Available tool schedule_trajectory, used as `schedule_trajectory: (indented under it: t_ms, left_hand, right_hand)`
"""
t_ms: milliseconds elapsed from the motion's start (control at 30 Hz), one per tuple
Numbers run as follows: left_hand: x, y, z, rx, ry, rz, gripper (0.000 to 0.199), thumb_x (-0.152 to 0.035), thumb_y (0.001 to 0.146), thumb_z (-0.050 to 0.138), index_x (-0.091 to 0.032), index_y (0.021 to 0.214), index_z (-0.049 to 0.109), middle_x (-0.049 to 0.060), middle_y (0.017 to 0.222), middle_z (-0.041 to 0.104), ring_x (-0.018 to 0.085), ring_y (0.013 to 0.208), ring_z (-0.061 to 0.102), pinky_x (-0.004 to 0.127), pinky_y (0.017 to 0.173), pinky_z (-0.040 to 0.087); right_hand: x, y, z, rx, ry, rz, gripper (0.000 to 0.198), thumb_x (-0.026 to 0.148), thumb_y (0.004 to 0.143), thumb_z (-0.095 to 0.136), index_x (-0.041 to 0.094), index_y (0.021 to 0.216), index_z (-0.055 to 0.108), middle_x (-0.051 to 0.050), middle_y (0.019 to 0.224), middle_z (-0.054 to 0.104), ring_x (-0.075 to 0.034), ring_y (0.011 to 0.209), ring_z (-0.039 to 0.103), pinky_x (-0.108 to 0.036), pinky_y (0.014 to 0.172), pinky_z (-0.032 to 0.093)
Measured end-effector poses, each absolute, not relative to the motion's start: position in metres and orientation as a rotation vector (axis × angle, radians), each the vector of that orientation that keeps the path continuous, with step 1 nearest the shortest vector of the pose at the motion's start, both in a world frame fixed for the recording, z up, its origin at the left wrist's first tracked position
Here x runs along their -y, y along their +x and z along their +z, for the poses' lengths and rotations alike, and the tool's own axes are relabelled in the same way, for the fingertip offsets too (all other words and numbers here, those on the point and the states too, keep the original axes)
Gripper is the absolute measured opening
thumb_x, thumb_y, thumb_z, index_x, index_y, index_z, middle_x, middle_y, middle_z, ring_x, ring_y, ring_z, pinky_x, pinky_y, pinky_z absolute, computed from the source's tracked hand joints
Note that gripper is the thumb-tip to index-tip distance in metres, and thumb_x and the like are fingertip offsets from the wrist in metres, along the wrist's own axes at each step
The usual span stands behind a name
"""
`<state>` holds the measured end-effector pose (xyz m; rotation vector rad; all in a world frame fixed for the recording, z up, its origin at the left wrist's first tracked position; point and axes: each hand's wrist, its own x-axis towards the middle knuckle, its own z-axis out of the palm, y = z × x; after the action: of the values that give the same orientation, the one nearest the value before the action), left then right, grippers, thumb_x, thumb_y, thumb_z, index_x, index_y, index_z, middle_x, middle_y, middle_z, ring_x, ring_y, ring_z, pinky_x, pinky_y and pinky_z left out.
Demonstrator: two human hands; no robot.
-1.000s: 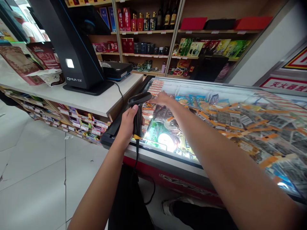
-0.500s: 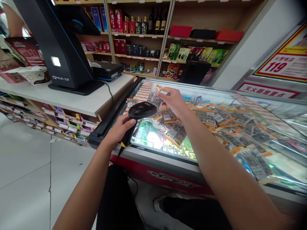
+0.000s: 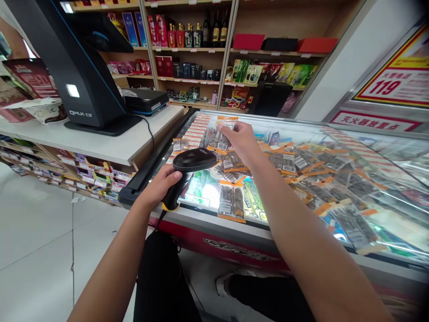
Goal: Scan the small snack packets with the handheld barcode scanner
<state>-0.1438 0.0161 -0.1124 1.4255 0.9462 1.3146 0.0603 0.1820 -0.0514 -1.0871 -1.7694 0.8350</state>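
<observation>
While left hand (image 3: 160, 185) grips black scanner (image 3: 191, 167), packet (image 3: 221, 136) clear, orange-topped.

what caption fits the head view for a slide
Left hand grips a scanner; right hand lifts a packet over the freezer.

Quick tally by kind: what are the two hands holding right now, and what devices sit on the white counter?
Black handheld barcode scanner, gripped by the left hand: 1
Small clear packet with orange strip, pinched by the right hand: 1
Black point-of-sale terminal on the white counter: 1
Black flat printer box: 1
Total: 4
</observation>
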Motion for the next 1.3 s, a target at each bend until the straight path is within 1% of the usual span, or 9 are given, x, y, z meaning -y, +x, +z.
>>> schedule_trajectory:
  t_ms: [100, 233, 500, 667, 900, 1000, 1167, 1233, 1300]
  left_hand:
    - [-0.016, -0.143, -0.113, -0.903, 1.416, 1.331, 0.050, -0.065, 0.087, 0.060, -0.015, 0.087, 0.066, 0.003, 0.055, 0.059, 0.014, 0.046, 0.053, 0.025, 0.045, 0.040]
    - [-0.014, -0.142, -0.110, -0.906, 1.361, 1.357, 0.054, -0.068, 0.084, 0.061, -0.015, 0.092, 0.067, 0.003, 0.057, 0.059, 0.014, 0.044, 0.050, 0.026, 0.044, 0.039]
    - [-0.013, -0.141, -0.110, -0.921, 1.287, 1.381, 0.055, -0.071, 0.082, 0.063, -0.017, 0.089, 0.066, 0.003, 0.054, 0.058, 0.014, 0.044, 0.049, 0.026, 0.044, 0.036]
    - [-0.012, -0.139, -0.109, -0.944, 1.271, 1.405, 0.053, -0.071, 0.080, 0.064, -0.018, 0.080, 0.063, 0.003, 0.053, 0.058, 0.014, 0.044, 0.049, 0.026, 0.043, 0.036]
    - [-0.020, -0.144, -0.110, -1.015, 1.207, 1.662, 0.056, -0.075, 0.080, 0.058, -0.018, 0.080, 0.062, 0.001, 0.052, 0.057, 0.012, 0.042, 0.048, 0.024, 0.041, 0.036]
    - [-0.028, -0.147, -0.108, -1.092, 1.086, 1.836, 0.052, -0.070, 0.085, 0.055, -0.019, 0.081, 0.062, 0.001, 0.053, 0.058, 0.011, 0.044, 0.050, 0.022, 0.042, 0.038]
    - [-0.035, -0.148, -0.106, -1.180, 0.846, 1.931, 0.052, -0.071, 0.085, 0.056, -0.019, 0.079, 0.059, -0.001, 0.054, 0.057, 0.010, 0.041, 0.050, 0.021, 0.038, 0.038]
    - [-0.036, -0.149, -0.108, -1.190, 0.831, 1.930, 0.051, -0.070, 0.086, 0.055, -0.019, 0.079, 0.058, 0.000, 0.054, 0.058, 0.010, 0.041, 0.051, 0.021, 0.038, 0.039]
    - [-0.036, -0.149, -0.110, -1.190, 0.845, 1.932, 0.050, -0.069, 0.087, 0.055, -0.019, 0.080, 0.059, 0.000, 0.054, 0.059, 0.010, 0.042, 0.052, 0.021, 0.038, 0.039]
  right_hand:
    - [-0.181, 0.059, -0.053, 1.779, -1.054, 0.834, 0.046, 0.046, 0.086, 0.069, 0.026, 0.066, 0.032, 0.003, 0.060, 0.035, -0.015, 0.055, 0.045, -0.029, 0.050, 0.045]
    - [-0.185, 0.058, -0.057, 1.788, -1.025, 0.854, 0.043, 0.046, 0.085, 0.069, 0.026, 0.067, 0.036, 0.003, 0.061, 0.038, -0.015, 0.057, 0.043, -0.030, 0.050, 0.045]
    - [-0.181, 0.059, -0.054, 1.790, -1.040, 0.889, 0.041, 0.045, 0.085, 0.070, 0.026, 0.067, 0.039, 0.002, 0.060, 0.039, -0.015, 0.055, 0.045, -0.031, 0.051, 0.047]
    - [-0.181, 0.058, -0.053, 1.811, -1.124, 0.836, 0.040, 0.049, 0.085, 0.068, 0.025, 0.069, 0.041, 0.001, 0.062, 0.040, -0.016, 0.056, 0.048, -0.030, 0.052, 0.046]
    - [-0.179, 0.073, -0.044, 2.206, -1.277, 0.722, 0.049, 0.057, 0.086, 0.065, 0.024, 0.061, 0.040, 0.003, 0.055, 0.034, -0.013, 0.052, 0.035, -0.031, 0.053, 0.033]
    - [-0.176, 0.075, -0.042, 2.463, -1.293, 0.579, 0.048, 0.050, 0.084, 0.070, 0.023, 0.056, 0.043, 0.000, 0.055, 0.043, -0.015, 0.054, 0.042, -0.033, 0.056, 0.033]
    - [-0.185, 0.042, -0.051, 2.417, -1.387, 0.306, 0.043, 0.055, 0.084, 0.068, 0.024, 0.059, 0.054, -0.007, 0.060, 0.057, -0.026, 0.066, 0.058, -0.035, 0.064, 0.040]
    - [-0.194, 0.017, -0.058, 2.435, -1.315, 0.381, 0.040, 0.057, 0.086, 0.066, 0.023, 0.066, 0.061, -0.009, 0.067, 0.064, -0.028, 0.073, 0.063, -0.036, 0.069, 0.044]
    - [-0.202, -0.012, -0.067, 2.482, -1.311, 0.507, 0.049, 0.066, 0.087, 0.061, 0.022, 0.067, 0.062, -0.009, 0.069, 0.066, -0.028, 0.075, 0.065, -0.036, 0.072, 0.046]
